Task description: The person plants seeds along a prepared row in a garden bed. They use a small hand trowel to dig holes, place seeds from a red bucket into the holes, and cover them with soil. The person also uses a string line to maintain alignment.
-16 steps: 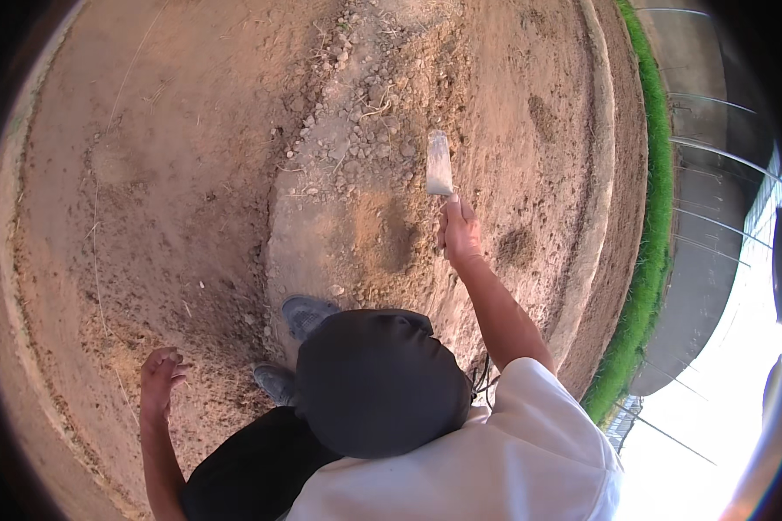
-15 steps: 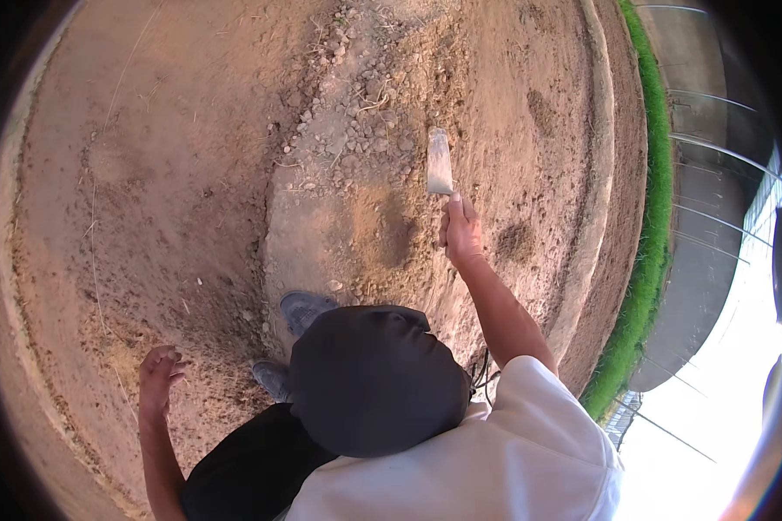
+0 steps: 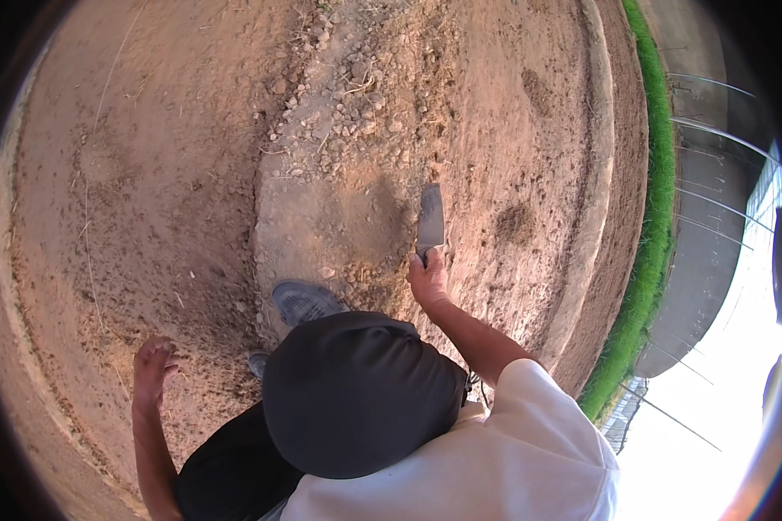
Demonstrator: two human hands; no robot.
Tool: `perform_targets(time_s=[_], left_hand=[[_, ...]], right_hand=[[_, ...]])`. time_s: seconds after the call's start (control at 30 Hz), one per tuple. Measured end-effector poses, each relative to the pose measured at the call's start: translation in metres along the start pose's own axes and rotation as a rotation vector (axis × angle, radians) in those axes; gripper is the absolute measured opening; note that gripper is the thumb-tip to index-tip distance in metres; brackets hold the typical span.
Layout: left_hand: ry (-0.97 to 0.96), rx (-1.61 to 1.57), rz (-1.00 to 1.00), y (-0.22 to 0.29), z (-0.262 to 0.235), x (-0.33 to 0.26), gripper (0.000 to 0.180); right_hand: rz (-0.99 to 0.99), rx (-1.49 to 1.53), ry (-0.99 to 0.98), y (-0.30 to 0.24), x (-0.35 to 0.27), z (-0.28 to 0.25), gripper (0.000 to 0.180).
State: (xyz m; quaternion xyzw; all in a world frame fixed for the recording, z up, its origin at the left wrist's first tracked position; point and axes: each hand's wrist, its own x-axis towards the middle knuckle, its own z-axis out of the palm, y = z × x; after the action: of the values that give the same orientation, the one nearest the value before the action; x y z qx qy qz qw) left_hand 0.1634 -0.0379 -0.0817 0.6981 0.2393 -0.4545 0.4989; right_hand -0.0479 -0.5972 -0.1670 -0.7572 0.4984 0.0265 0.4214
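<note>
My right hand (image 3: pixel 428 276) is wrapped round the handle of a trowel (image 3: pixel 431 215) with a flat, grey, soil-dulled blade. Its blade points away from me, beside a shallow dip of loose soil (image 3: pixel 382 213); whether it touches the ground I cannot tell. The handle is mostly hidden in my fist. My left hand (image 3: pixel 154 373) hangs low on the left with nothing in it, its fingers loosely bent and apart, over bare brown soil (image 3: pixel 191 295).
A ridge of crumbly clods (image 3: pixel 347 104) runs away ahead. My grey shoe (image 3: pixel 306 302) stands at its near end. A dark rounded cloth shape (image 3: pixel 361 395) covers the lower middle. Far right are a green grass strip (image 3: pixel 659 174) and thin metal hoops (image 3: pixel 721 135).
My right hand has drawn the trowel back toward me and slightly left, and the blade now looks darker. My left hand has shifted only a little.
</note>
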Motion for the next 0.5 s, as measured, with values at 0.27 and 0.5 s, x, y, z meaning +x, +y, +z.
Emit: perform_targets(time_s=[0.27,0.5], left_hand=[[0.041,0.038,-0.008,0.012,0.017,-0.008,0.026],[0.070,-0.032,-0.012,-0.007,0.004,-0.009,0.027]], right_hand=[[-0.015,-0.073,0.149,-0.006,0.005,0.013,0.023],[-0.182,-0.212,0.072,-0.046,0.016,-0.027,0.020]])
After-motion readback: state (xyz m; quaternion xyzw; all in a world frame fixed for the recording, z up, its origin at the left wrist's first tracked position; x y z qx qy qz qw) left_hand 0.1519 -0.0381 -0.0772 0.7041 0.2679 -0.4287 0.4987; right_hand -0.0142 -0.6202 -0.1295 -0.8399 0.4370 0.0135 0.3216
